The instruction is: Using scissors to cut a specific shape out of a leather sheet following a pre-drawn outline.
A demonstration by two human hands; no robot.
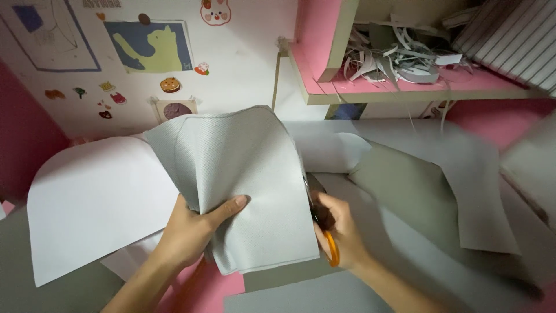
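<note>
Fingers (231, 206) of the left hand (188, 235) pinch a folded grey fabric (243, 174) near its lower left, thumb on the front and the rest hidden behind; the piece is held up at the centre of the frame. At its right edge the right hand (341, 232) is closed through the orange handles of scissors (324, 229), whose blades lie against the fabric's edge; how far they are open cannot be told.

Behind the fabric, a large white sheet (87, 203) spreads over the left of the frame, curved at its top. To the right, more grey sheets (440, 185) lie overlapping across the worktop, one of them rolled or bent just behind the right hand. A pink surface (214, 290) shows at lower centre between the forearms.

At upper right a pink shelf (370, 87) holds a heap of grey and white strips (399, 52), some hanging over its edge, with a striped panel (515, 40) in the corner. At upper left the white wall (249, 52) carries a cat picture (153, 46), small stickers and a line drawing.
</note>
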